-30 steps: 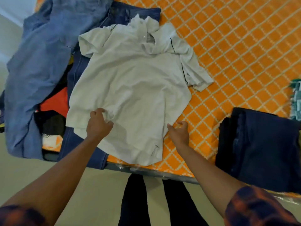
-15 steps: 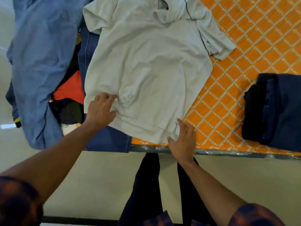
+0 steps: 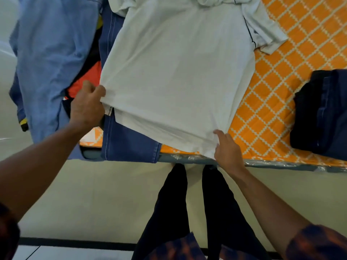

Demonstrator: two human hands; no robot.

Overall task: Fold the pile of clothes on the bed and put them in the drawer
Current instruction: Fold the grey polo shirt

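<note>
Everything is pointing to a bedroom in a home. A bed (image 3: 281, 102) in an orange lattice-print sheet is stretching away beyond the left grip (image 3: 87, 106) and the right grip (image 3: 228, 149), and its mattress edge (image 3: 281, 163) is showing clear plastic wrap just right of the right grip. Unsorted clothes are lying heaped around the left grip: a light blue shirt (image 3: 52, 53) to its left, an orange-red garment (image 3: 90, 74) just beyond it, blue jeans (image 3: 127, 143) to its right. A white shirt (image 3: 178, 72) is lying spread between the two grips, each holding a hem corner. Well right of the right grip, dark folded garments (image 3: 323, 113) are sitting stacked. A pale floor (image 3: 93, 194) is running below both grips.
</note>
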